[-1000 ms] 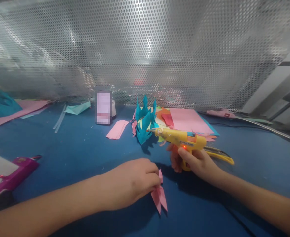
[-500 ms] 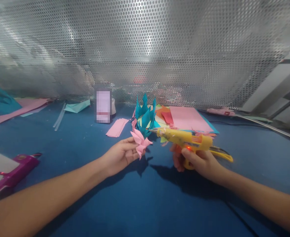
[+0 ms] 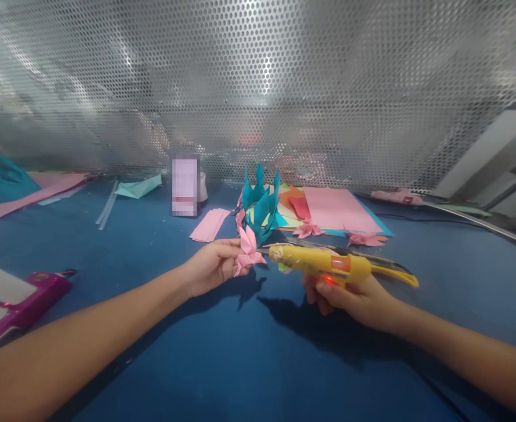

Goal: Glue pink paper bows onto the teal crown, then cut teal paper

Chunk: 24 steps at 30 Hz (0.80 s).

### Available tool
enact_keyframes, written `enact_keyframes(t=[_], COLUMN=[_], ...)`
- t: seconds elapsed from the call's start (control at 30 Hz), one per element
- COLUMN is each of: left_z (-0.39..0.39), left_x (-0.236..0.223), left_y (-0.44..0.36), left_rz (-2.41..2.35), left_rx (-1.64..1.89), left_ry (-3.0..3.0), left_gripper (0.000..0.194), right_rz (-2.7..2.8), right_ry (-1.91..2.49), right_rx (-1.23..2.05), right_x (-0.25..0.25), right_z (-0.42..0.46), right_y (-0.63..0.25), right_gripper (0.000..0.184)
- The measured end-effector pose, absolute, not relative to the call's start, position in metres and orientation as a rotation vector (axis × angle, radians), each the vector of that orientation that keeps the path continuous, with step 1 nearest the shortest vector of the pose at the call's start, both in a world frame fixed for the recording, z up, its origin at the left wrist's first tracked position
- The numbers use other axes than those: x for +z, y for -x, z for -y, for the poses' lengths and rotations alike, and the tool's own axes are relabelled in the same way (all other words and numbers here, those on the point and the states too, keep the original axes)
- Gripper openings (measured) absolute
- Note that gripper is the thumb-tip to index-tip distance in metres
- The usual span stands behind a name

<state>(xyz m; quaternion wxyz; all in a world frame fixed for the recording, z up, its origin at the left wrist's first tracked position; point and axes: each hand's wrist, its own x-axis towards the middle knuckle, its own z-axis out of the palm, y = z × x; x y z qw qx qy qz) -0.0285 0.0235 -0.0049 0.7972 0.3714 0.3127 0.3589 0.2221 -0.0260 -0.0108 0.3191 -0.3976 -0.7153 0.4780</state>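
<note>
Head camera close above table, facing forward-down toward perforated panel.

No text, brand or number can be read. On the side of the yellow plastic glue gun, held above the blue desk, an orange patch is seen, but no letters can be made out on it. Near the desk's far edge, left of its middle, the lilac screen of an upright rectangular device is masked by coarse squares. Towards the right of that edge, a small red mark is borne by a long pink object, too small to be deciphered.
</note>
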Motion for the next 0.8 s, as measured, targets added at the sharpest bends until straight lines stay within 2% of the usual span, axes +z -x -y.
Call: enact_keyframes(t=[0.53, 0.8], left_z=[-0.0193, -0.0215], left_x=[0.0035, 0.0024], left_y=[0.0246, 0.0256], left_rz=[-0.718, -0.703], left_rx=[0.78, 0.755], left_ry=[-0.728, -0.724], left_gripper=[0.004, 0.008], right_rz=[2.028, 2.012], right_ry=[1.055, 1.024], right_rx=[1.1, 1.094], right_x=[-0.0107, -0.0157], right_z=[0.0253, 0.0242], right_y=[-0.2208, -0.2229], right_gripper=[0.041, 0.043])
